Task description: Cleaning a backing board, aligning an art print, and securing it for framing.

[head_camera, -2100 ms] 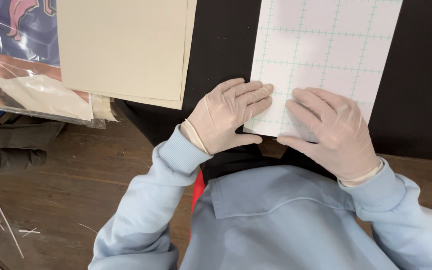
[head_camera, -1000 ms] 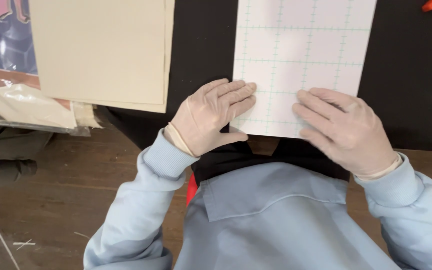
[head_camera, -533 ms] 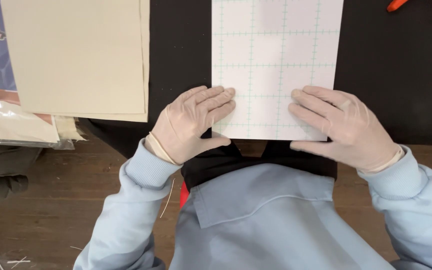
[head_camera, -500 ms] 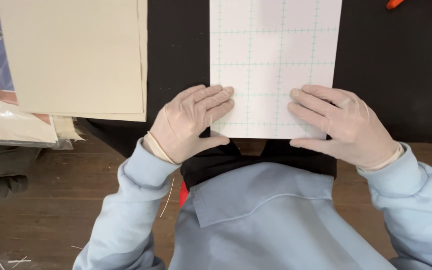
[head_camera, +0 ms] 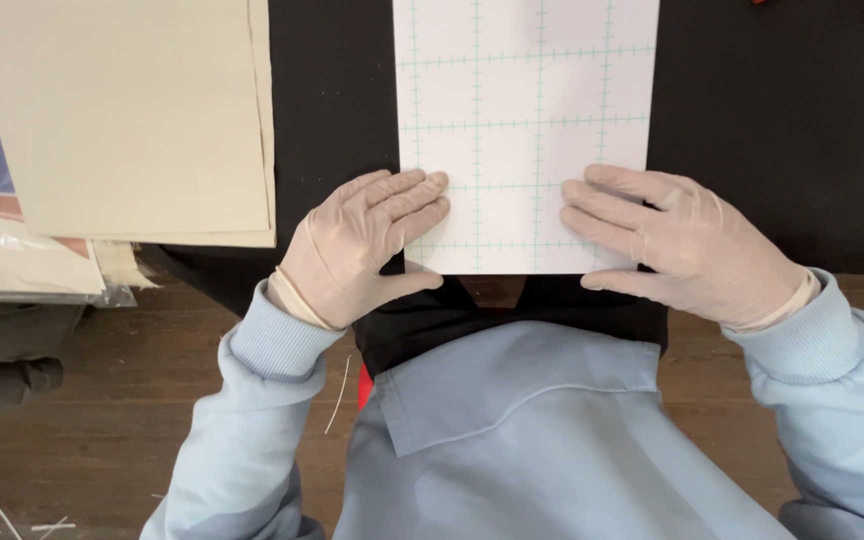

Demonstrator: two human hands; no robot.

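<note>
Pressing flat on the near edge of the sheet (head_camera: 527,120), white with a pale green grid, lying on the black mat (head_camera: 782,150) at the table's front: left hand (head_camera: 357,250) at the lower left corner, right hand (head_camera: 677,240) at the lower right. Gripping nothing with either; fingers (head_camera: 407,200) spread out and laid straight, thumbs tucked along the bottom edge, palms partly off the sheet and onto the mat. Wearing thin pale gloves (slick ones, by the look), so risking a slide: uneven pressing from one side likely skewing the sheet off square. Sitting close to the mat's front lip, the sheet's near edge possibly creeping past it and bending under a palm. Possibly also buckling in the middle if both hands are pushing inward at once. Lying just to the left, apart from the sheet, a beige board (head_camera: 122,110), and beyond it clear plastic wrap (head_camera: 22,260); a wide left elbow possibly nudging these.
</note>
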